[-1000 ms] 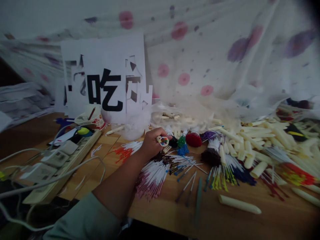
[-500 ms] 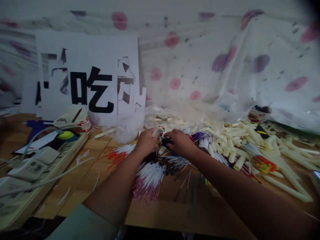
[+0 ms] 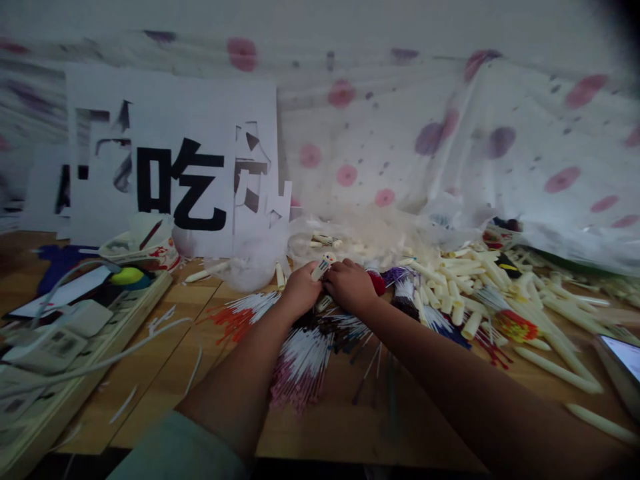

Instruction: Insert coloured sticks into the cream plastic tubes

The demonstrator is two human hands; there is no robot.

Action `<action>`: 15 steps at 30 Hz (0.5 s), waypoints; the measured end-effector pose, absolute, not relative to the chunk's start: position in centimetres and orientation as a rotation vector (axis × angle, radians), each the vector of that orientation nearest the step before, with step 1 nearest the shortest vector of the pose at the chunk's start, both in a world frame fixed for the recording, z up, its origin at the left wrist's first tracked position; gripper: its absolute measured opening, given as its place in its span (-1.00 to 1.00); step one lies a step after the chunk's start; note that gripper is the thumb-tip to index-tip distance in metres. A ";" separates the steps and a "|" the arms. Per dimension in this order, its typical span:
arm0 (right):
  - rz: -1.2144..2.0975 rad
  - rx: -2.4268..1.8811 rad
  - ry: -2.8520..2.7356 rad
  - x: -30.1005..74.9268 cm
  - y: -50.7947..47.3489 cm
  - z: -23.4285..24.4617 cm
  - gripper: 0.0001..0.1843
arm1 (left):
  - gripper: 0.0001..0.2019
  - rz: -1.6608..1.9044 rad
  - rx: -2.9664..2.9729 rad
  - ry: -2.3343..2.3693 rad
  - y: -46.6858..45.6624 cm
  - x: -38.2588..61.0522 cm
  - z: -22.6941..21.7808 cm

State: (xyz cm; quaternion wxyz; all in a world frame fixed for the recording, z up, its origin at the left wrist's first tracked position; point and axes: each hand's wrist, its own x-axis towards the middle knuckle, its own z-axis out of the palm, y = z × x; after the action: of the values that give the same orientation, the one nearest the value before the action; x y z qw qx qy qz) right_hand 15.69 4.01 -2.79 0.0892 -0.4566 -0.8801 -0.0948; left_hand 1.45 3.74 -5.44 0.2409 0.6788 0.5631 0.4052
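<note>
My left hand (image 3: 300,291) is closed round a cream tube (image 3: 321,267) whose upper end shows coloured dots. My right hand (image 3: 350,285) is closed too and presses against the left one, just below that tube; what its fingers pinch is hidden. Both hands rest over fanned bundles of thin white sticks with coloured tips (image 3: 305,353) on the wooden table (image 3: 320,427). Bundles with red (image 3: 377,281) and purple (image 3: 396,273) tips lie right beside my right hand.
A heap of cream tubes (image 3: 465,293) spreads to the right. A phone (image 3: 623,360) lies at the right edge. Power strips and cables (image 3: 55,333) lie at the left. White paper with black characters (image 3: 175,167) and spotted cloth (image 3: 450,147) stand behind.
My right hand came into view from the right and joined my left hand at the tube. The view shifted left, then steadied; the tube now points up and right.
</note>
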 end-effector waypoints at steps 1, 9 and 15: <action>-0.283 -1.356 -2.619 15.7 4.1 -2.8 -0.74 | -0.71 1.104 1.851 1.537 3.8 1.5 -5.5; -0.179 -1.289 -2.595 16.4 4.0 -2.9 -0.77 | -0.70 1.085 1.863 1.433 3.3 1.9 -5.4; 0.031 -1.261 -2.364 18.4 2.4 -2.8 -0.74 | -0.70 0.938 1.904 1.439 3.0 2.1 -5.1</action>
State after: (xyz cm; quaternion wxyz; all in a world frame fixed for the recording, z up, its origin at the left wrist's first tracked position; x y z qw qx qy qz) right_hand 18.37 2.37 -2.76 0.2291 -0.4580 -0.8588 0.0114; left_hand 2.06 2.98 -5.11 0.2848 0.7118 0.5378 0.3507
